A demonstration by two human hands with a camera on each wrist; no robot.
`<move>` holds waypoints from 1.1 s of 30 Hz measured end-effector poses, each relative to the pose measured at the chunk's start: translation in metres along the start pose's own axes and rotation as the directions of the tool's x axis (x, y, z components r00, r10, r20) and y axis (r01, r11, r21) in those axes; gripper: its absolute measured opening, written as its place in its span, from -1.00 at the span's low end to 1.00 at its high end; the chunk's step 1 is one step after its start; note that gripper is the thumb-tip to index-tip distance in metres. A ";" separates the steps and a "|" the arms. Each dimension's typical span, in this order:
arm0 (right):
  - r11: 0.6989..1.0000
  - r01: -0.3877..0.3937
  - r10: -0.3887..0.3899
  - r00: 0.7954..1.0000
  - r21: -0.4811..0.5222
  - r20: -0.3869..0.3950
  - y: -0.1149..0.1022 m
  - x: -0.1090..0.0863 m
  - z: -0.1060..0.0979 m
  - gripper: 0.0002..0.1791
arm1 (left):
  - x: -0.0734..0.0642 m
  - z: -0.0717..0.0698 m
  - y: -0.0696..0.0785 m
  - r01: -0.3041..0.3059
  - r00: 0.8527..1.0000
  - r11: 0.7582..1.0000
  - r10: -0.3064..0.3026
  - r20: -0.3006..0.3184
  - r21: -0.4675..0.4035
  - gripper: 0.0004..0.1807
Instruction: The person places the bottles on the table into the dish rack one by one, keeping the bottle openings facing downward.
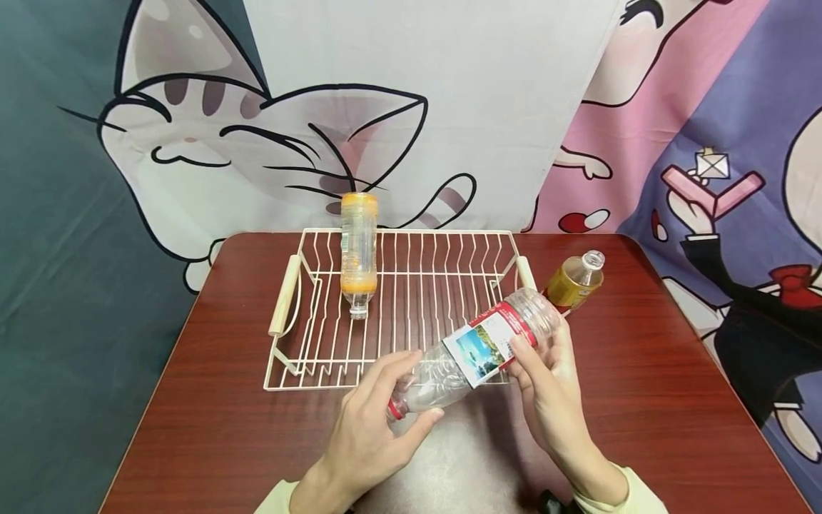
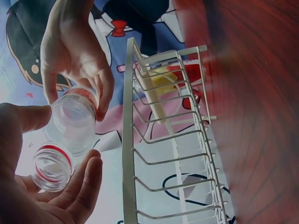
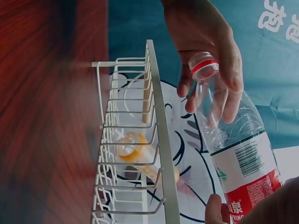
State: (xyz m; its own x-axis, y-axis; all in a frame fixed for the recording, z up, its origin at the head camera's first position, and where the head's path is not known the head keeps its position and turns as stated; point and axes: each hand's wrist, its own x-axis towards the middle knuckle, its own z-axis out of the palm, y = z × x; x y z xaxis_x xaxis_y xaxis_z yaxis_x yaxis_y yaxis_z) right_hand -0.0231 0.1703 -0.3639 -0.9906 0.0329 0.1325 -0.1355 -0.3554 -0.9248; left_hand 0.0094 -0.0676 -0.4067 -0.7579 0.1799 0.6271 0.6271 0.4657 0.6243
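Note:
A clear plastic bottle [image 1: 443, 375] with a red-and-white label is held slanted in the air over the near right part of the rack. Its neck points down to the left, capless, with a red ring. My left hand [image 1: 369, 421] has its thumb and fingers around the neck and shoulder. Toward the base, my right hand [image 1: 551, 382] grips the bottle, thumb on the label. In the left wrist view the open mouth [image 2: 49, 172] faces the camera. A second bottle [image 1: 358, 250], with orange bands, lies on the left part of the white wire rack [image 1: 411, 314], neck toward me.
Behind the held bottle's base, a bottle with a yellow label [image 1: 571, 282] stands on the table right of the rack. Light wooden handles [image 1: 285, 296] flank the rack. The red-brown table [image 1: 212, 428] meets a printed cartoon cloth [image 1: 488, 107] at its back.

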 end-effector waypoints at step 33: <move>0.983 0.092 -0.075 0.991 -0.157 0.115 -0.018 0.054 0.020 -0.25 | -0.005 0.000 -0.002 -0.050 0.995 0.997 0.044 0.092 0.064 -0.22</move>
State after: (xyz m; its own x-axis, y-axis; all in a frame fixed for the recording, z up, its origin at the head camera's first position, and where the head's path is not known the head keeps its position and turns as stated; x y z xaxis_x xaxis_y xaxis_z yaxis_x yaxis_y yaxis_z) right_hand -0.0737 0.1602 -0.3330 -0.9693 -0.0482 0.2412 -0.2272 -0.1995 -0.9532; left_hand 0.0115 -0.0698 -0.4108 -0.7430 0.2795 0.6082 0.6515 0.5105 0.5612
